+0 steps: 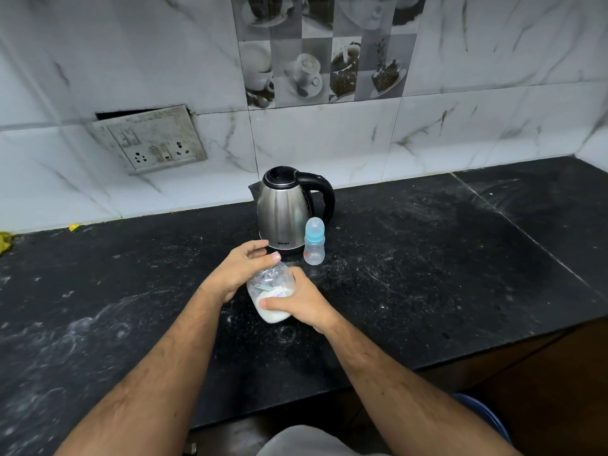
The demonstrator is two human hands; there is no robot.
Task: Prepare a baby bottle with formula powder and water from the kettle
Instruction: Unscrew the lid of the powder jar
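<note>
A clear plastic jar (272,302) holding white formula powder and a pale scoop is tilted just above the black counter (427,274). My right hand (301,301) wraps its lower body. My left hand (241,266) covers its top end, so the lid is hidden. Behind them stands a steel kettle (284,210) with a black lid and handle. Right beside the kettle, a small baby bottle (314,241) with a blue collar and clear cap stands upright.
The tiled wall runs behind the counter, with a loose switch and socket plate (151,139) at the left. Yellow scraps (5,241) lie at the far left. The counter's front edge drops off at the lower right, above a blue object (483,414).
</note>
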